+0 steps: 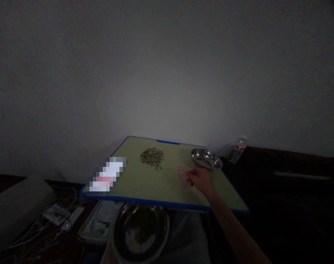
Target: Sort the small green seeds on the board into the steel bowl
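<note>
My right hand [198, 179] is over the right part of a pale green board [134, 183] with a blue edge. Its fingers pinch a thin clear piece with red markings [182, 176]. Small dark bits [152, 157] lie spread in a patch near the board's middle. Behind my right hand, at the board's right edge, sits a shallow metal dish [206, 158]. Below the board's near edge is a larger metal bowl [167, 223] with something dark and partly unclear inside. My left hand cannot be made out.
A blurred-out bright rectangle [106, 176] covers the board's left side. Right of the dish is a plastic bottle [237, 149] with a red and white label. White cables, a power strip [56, 214] and a tray [91, 234] are at lower left. A grey wall rises behind the board.
</note>
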Motion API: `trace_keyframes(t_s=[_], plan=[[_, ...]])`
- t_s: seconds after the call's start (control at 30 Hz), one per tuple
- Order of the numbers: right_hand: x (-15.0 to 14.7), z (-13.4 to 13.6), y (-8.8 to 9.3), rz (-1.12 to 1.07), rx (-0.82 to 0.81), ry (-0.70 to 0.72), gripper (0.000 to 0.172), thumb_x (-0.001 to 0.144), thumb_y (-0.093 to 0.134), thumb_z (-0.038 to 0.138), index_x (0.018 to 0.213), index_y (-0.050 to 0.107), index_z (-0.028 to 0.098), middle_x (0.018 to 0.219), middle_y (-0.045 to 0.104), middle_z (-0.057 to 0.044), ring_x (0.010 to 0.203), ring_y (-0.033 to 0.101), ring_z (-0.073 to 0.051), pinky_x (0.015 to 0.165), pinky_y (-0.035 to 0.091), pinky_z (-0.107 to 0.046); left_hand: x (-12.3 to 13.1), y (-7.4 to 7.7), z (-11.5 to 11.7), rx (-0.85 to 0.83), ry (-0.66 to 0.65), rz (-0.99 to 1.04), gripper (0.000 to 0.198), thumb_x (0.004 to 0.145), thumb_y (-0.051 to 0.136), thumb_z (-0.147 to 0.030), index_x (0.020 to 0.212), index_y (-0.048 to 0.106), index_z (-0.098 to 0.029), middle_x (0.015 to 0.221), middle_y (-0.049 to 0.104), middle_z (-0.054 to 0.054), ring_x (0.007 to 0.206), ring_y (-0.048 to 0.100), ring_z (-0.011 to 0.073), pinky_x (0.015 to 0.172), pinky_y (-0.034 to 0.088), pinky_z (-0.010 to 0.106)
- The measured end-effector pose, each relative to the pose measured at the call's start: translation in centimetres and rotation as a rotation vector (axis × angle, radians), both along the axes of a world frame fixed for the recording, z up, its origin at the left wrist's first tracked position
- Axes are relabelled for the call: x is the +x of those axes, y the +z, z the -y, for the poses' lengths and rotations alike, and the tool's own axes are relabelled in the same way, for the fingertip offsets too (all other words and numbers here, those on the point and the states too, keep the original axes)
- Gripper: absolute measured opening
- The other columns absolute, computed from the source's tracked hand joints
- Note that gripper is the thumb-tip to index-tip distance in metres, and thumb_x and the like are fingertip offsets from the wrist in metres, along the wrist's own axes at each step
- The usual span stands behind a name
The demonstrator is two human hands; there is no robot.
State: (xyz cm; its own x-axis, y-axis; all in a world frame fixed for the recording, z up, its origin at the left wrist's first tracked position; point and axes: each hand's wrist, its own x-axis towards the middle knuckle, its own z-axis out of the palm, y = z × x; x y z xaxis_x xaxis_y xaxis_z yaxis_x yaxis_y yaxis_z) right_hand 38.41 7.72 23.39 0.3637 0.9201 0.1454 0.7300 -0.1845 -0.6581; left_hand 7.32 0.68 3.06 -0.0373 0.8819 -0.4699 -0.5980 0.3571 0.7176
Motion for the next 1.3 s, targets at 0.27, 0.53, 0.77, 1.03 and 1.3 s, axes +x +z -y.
trace_keyframes(t_s=[0.27,0.53,0.77,1.03,1.3], plan=[[0.0,0.2,-0.6,0.114,-0.069,0.050,0.029,0.088,0.062,0.020,0.061,0.074,0.020,0.057,0.074,-0.003,0.061,0.072,-0.018,0.061,0.046,-0.024,0.0,-0.1,0.0,0.044,-0.034,0.050,0.108,0.058,0.074,-0.084,0.154,0.053,-0.038,0.121,0.085,0.009,0.131,0.067,0.0489,0.107,0.057,0.068],[3.1,-0.3,1.1,0.266,-0.138,0.035,0.030,0.089,0.063,0.016,0.063,0.077,0.021,0.064,0.077,-0.003,0.067,0.073,-0.018,0.062,0.043,-0.025,-0.7,0.3,0.9,0.156,-0.118,-0.072,0.087,0.076,0.059,-0.085,0.151,0.059,-0.040,0.118,0.086,0.009,0.125,0.071,0.0476,0.107,0.057,0.069],[4.3,-0.5,2.1,0.285,-0.119,0.127,0.033,0.090,0.060,0.012,0.061,0.076,0.020,0.061,0.074,-0.003,0.063,0.070,-0.019,0.065,0.046,-0.026,-0.2,-1.7,-0.4,-0.021,-0.015,0.127,0.092,0.078,0.063,-0.079,0.156,0.052,-0.032,0.118,0.086,0.011,0.125,0.071,0.0473,0.107,0.057,0.070],[5.2,-1.0,2.9,0.621,-0.043,0.069,0.024,0.101,0.059,0.022,0.096,0.082,0.019,0.103,0.083,-0.010,0.096,0.077,-0.023,0.084,0.051,-0.029,-1.3,-3.7,-1.3,0.026,-0.173,0.024,0.106,0.067,0.061,-0.090,0.155,0.050,-0.032,0.114,0.087,0.010,0.124,0.073,0.0445,0.105,0.060,0.066],[3.8,-0.7,1.1,0.857,-0.184,0.038,0.038,0.110,0.040,0.021,0.120,0.076,0.015,0.122,0.078,-0.020,0.104,0.077,-0.031,0.085,0.055,-0.035,-1.6,-2.4,-1.1,0.355,-0.222,-0.317,0.107,0.067,0.051,-0.097,0.157,0.049,-0.038,0.095,0.087,0.011,0.100,0.080,0.0477,0.090,0.063,0.075]])
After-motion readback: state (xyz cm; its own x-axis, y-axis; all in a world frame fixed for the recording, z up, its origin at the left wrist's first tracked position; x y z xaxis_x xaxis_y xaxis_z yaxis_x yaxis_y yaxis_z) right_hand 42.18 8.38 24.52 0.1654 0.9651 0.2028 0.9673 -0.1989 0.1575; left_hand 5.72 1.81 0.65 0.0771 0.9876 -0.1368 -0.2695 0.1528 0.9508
